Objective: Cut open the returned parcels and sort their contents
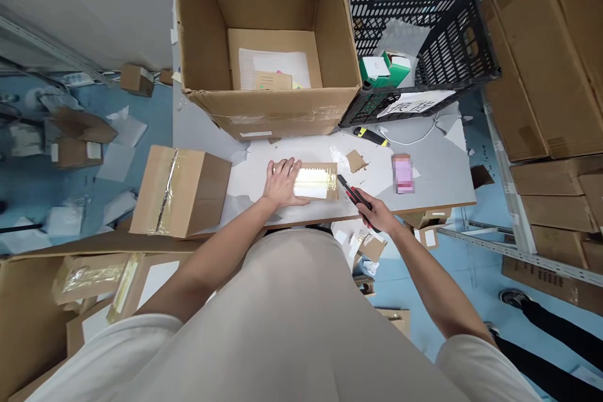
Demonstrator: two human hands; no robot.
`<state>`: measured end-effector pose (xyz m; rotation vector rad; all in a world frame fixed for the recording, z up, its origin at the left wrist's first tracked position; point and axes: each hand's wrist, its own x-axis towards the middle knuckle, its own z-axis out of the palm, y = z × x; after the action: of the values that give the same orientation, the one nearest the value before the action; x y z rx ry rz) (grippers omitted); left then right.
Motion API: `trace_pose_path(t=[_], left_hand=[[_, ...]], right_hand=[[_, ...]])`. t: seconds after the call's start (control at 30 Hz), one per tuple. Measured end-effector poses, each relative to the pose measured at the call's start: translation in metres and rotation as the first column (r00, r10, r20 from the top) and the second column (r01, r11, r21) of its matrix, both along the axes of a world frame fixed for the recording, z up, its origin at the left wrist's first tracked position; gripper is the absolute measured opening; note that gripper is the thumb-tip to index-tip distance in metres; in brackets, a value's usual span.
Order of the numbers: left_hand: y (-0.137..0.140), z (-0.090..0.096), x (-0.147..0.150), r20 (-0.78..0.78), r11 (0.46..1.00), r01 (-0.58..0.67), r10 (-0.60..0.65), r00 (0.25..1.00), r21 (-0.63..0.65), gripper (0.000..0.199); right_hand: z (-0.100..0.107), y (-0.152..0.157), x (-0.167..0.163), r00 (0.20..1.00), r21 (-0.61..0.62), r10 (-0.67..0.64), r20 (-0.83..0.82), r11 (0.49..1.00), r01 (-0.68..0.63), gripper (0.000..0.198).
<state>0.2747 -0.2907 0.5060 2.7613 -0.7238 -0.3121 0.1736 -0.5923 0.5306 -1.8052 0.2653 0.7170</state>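
On the white table, a small taped cardboard box (316,181) with a white label lies in front of me. My left hand (282,183) grips its left end, with the fingers over the far side and the thumb along the near side. A black and red utility knife (351,193) is held in my right hand (375,210), its tip by the box's right end. I cannot tell whether the tip touches the box. Just beyond lies a torn scrap of cardboard (356,161).
A large open carton (273,107) and a black plastic crate (377,110) stand at the back. A yellow and black cutter (371,135) and a pink item (404,174) lie to the right. At left sits a taped carton (176,191). Another person's legs (551,333) show at lower right.
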Motion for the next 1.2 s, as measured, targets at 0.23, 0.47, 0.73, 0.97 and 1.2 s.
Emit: trace_pose_path(t=[0.23, 0.47, 0.73, 0.97, 1.2], left_hand=[[0.002, -0.005, 0.001, 0.013, 1.0, 0.006, -0.006, 1.0, -0.029, 0.116], [-0.009, 0.005, -0.002, 0.024, 0.977, -0.214, 0.213, 0.977, 0.026, 0.102], [0.013, -0.003, -0.067, -0.203, 0.936, -0.323, 0.292, 0.934, -0.139, 0.063], [0.025, -0.012, -0.077, -0.216, 0.897, -0.354, 0.302, 0.928, -0.267, 0.067], [0.023, -0.009, 0.039, -0.05, 0.929, -0.164, 0.156, 0.986, -0.332, 0.079]], right_hand=[[0.001, -0.005, -0.031, 0.986, -0.075, 0.12, -0.116, 0.989, -0.129, 0.059], [0.0, 0.002, -0.041, 0.96, -0.038, -0.278, 0.045, 0.959, 0.279, 0.067], [-0.035, 0.107, 0.025, 0.928, 0.114, -0.358, 0.104, 0.931, 0.346, 0.049], [-0.036, 0.102, 0.016, 0.918, 0.066, -0.377, 0.122, 0.926, 0.371, 0.047], [-0.029, 0.116, -0.054, 0.72, 0.298, -0.637, -0.276, 0.656, 0.694, 0.054]])
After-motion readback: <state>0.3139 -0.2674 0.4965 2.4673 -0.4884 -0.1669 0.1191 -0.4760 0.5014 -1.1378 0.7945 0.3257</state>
